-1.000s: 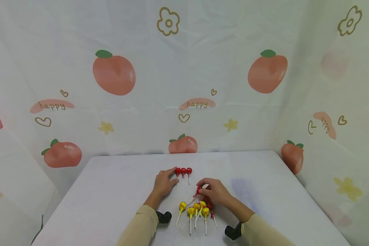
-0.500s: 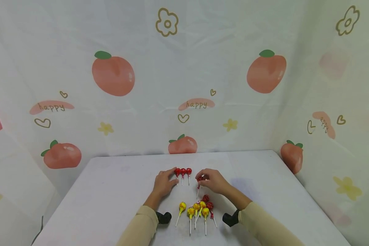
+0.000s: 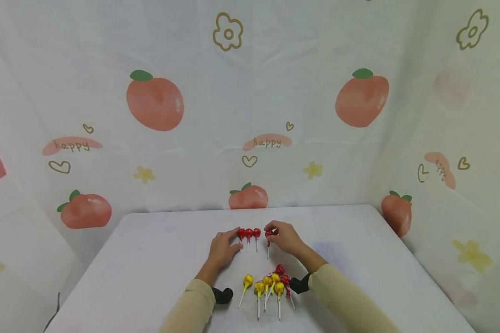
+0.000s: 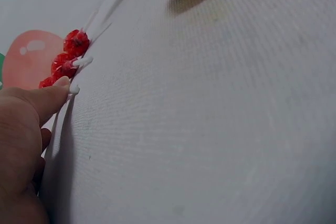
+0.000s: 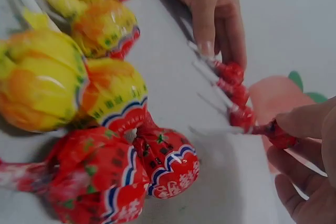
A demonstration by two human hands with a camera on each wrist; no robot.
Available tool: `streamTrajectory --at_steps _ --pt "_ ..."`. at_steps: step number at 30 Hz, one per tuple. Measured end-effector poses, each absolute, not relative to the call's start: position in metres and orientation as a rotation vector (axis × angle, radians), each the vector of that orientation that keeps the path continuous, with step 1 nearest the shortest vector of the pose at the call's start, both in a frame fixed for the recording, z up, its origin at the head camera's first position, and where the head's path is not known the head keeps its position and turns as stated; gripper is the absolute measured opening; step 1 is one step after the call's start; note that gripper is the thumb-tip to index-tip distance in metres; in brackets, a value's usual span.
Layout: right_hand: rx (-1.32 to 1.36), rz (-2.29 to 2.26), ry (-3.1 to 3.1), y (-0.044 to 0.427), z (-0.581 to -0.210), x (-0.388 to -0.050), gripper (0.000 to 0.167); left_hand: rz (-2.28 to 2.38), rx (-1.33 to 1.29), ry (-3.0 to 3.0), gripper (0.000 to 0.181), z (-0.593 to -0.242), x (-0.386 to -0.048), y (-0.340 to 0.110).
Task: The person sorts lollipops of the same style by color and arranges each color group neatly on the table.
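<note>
Three red-wrapped lollipops (image 3: 249,232) lie side by side in a row toward the back of the table, heads away from me. My left hand (image 3: 222,249) holds the leftmost one, thumb on its stick and a finger at its head (image 5: 229,72). Between right thumb and fingers I pinch another red lollipop (image 3: 268,240), its stick pointing toward me, a small gap right of the row; my right hand (image 3: 286,237) is low over the tabletop. Nearer me is a loose cluster of yellow lollipops (image 3: 259,287) and red lollipops (image 5: 168,163).
One yellow lollipop (image 3: 247,280) lies slightly apart at the cluster's left. The white table (image 3: 158,268) ends at a fruit-printed backdrop (image 3: 191,162). Dark wrist mounts (image 3: 222,296) stick out from both sleeves, the right one beside the cluster.
My right hand has lifted a red lollipop from the cluster, carried it away from me and turned its stick from slanting to nearly straight, level with the row. My left hand has stayed put.
</note>
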State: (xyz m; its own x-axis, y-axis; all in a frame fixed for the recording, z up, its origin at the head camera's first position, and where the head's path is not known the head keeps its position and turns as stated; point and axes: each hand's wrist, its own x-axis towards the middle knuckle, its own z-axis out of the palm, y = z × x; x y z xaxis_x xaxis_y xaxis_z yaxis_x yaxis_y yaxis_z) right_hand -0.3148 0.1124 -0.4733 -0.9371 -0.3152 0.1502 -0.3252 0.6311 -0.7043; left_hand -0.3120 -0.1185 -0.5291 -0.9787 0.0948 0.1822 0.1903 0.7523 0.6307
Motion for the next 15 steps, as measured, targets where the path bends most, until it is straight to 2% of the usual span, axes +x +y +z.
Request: streamTrajectory --at_steps 6,15 --pt "0.402 1.255 -2.846 0.109 -0.485 -0.328 0.019 -1.040 -0.224 -2.812 0.056 -0.530 -0.312 -0.119" --pt "0.317 1.290 -2.840 0.107 -0.497 -0.336 0.017 -1.050 -0.211 -2.815 0.056 -0.529 -0.312 -0.119"
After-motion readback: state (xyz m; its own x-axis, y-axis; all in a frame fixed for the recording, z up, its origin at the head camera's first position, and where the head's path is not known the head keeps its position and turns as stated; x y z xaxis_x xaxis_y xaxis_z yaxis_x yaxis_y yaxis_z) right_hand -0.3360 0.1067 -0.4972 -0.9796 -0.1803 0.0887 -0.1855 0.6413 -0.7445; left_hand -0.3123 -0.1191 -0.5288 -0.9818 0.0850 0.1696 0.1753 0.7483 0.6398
